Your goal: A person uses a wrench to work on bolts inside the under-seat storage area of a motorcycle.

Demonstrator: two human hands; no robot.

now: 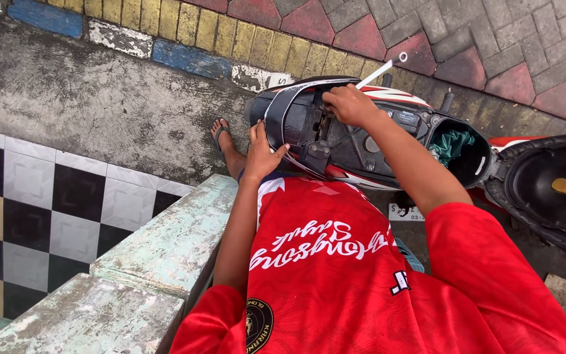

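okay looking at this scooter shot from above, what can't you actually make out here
Head view:
- What the right hand grips, besides the white rod sticking out: covered by its fingers.
- The scooter front: cut off at the right edge.
- The green cloth in the compartment: mostly hidden by the rim.
- The left hand palm: pressed against the tail.

A small blue oval sticker (407,117) sits on the scooter's (361,172) frame beside the open storage bin (483,167).

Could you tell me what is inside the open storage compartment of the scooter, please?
A crumpled green cloth or bag lies inside the storage compartment. Whatever lies beneath it is covered, and the person's right forearm hides the near edge.
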